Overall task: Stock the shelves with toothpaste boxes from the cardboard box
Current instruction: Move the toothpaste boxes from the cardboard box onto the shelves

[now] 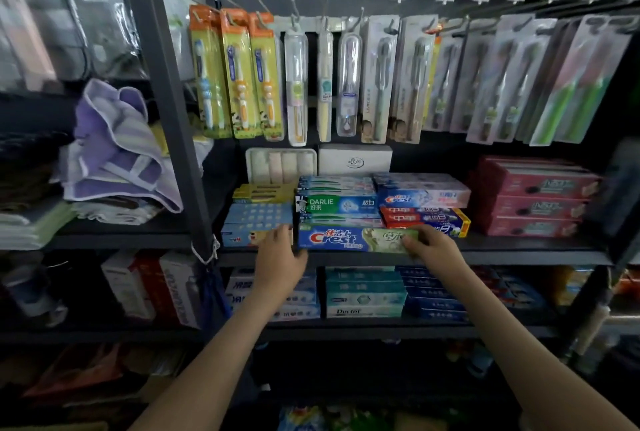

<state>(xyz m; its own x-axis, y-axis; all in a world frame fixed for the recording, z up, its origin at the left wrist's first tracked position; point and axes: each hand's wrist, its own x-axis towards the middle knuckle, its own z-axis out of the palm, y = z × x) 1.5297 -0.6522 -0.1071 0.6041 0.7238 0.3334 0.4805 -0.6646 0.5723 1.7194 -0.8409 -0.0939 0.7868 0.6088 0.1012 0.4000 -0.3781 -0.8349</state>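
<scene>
A blue and green Crest toothpaste box (349, 238) lies lengthwise at the front of the dark shelf (519, 254), below a green Darlie box (334, 204). My left hand (281, 259) is at the Crest box's left end, fingers up against it. My right hand (429, 246) grips its right end, thumb on the front face. Stacks of other toothpaste boxes sit behind and beside it: light blue ones (258, 219) on the left, Crest and red ones (422, 209) on the right. The cardboard box is not in view.
Pink-red boxes (533, 198) are stacked further right. Toothbrush packs (346, 80) hang on hooks above. A lower shelf holds more toothpaste boxes (365, 295). A dark upright post (180, 125) stands left, with folded purple cloth (114, 153) beyond it.
</scene>
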